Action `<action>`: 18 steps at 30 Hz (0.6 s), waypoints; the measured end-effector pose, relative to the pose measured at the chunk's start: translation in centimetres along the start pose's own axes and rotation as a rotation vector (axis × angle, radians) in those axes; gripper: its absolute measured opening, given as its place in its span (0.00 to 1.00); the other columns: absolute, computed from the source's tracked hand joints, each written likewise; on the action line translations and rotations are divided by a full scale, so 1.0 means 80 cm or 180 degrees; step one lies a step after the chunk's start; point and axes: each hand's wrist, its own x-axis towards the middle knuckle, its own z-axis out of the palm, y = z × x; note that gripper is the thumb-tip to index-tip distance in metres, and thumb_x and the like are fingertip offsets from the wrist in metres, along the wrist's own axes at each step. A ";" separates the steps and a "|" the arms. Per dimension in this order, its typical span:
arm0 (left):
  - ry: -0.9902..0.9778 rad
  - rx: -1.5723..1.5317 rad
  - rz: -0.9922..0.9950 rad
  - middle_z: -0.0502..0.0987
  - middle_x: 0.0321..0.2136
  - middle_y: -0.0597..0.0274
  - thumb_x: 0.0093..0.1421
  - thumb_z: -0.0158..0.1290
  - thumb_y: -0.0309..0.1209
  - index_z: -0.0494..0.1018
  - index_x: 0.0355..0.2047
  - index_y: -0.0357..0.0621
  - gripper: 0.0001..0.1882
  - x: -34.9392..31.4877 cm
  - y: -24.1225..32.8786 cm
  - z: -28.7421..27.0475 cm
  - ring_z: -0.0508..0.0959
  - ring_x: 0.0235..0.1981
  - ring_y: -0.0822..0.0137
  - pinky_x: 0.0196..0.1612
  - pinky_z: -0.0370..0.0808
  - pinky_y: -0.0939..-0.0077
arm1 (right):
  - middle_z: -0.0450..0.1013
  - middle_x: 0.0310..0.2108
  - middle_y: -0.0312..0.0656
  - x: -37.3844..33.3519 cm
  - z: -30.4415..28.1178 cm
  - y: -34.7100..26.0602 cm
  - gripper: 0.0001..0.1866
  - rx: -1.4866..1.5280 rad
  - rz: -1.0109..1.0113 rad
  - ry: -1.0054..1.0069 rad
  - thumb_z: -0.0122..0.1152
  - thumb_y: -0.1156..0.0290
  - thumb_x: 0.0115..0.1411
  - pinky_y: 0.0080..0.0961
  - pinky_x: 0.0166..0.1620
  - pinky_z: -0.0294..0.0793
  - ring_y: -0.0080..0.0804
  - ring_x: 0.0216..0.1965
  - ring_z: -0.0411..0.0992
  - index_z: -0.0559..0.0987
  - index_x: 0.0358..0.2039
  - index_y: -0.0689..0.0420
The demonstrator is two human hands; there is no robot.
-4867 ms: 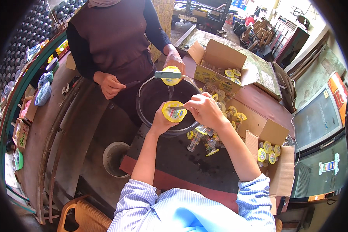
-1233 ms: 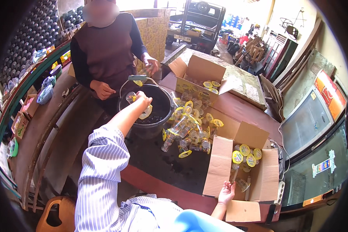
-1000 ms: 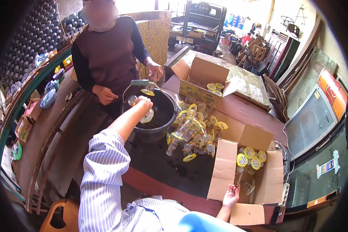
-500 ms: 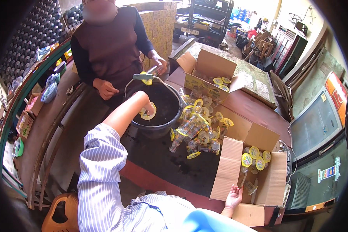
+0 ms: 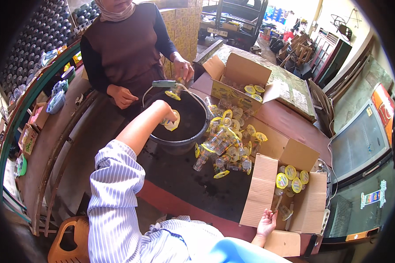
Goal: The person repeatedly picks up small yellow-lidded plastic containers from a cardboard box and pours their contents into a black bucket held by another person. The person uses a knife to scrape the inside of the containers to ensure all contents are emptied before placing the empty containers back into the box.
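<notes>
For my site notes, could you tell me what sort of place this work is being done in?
Probably a small shop's storeroom or informal packing area, half open to a yard. Open cardboard boxes hold yellow-lidded plastic cups, more cups lie heaped on the dark table beside a black bucket, and stacked bottles line the left wall.

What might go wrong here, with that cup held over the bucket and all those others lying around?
The left hand tips a yellow-lidded cup over the black bucket; it might slip in. The pile of emptied cups beside it lies loose and could roll off the table.
</notes>
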 end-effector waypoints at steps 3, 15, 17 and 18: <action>-0.0336 -0.0479 -0.0391 0.75 0.25 0.55 0.39 0.54 0.50 0.72 0.31 0.35 0.29 0.001 -0.006 0.002 0.76 0.25 0.64 0.27 0.73 0.75 | 0.73 0.25 0.37 0.002 -0.002 0.000 0.12 0.0013 0.0022 -0.0086 0.51 0.72 0.54 0.31 0.52 0.63 0.26 0.33 0.70 0.72 0.39 0.58; -0.1030 0.0163 -0.0079 0.73 0.30 0.58 0.38 0.54 0.47 0.70 0.35 0.42 0.26 0.015 -0.019 0.006 0.74 0.27 0.68 0.27 0.70 0.75 | 0.73 0.26 0.37 0.001 -0.003 0.000 0.12 -0.0013 -0.0007 -0.0141 0.51 0.73 0.54 0.31 0.52 0.63 0.26 0.33 0.70 0.72 0.40 0.59; -0.0692 -0.0351 -0.0064 0.72 0.32 0.58 0.41 0.51 0.47 0.70 0.36 0.44 0.25 0.025 -0.025 0.013 0.73 0.27 0.67 0.28 0.70 0.75 | 0.73 0.26 0.38 0.002 -0.007 0.000 0.12 0.0016 0.0009 -0.0158 0.51 0.73 0.54 0.32 0.52 0.63 0.27 0.33 0.70 0.72 0.40 0.58; -0.0516 -0.0605 -0.0054 0.72 0.32 0.57 0.43 0.49 0.47 0.69 0.37 0.45 0.24 0.025 -0.026 0.014 0.73 0.27 0.67 0.28 0.70 0.75 | 0.73 0.26 0.38 0.002 -0.007 0.000 0.12 0.0030 0.0016 -0.0166 0.51 0.73 0.54 0.32 0.52 0.63 0.27 0.33 0.70 0.72 0.40 0.58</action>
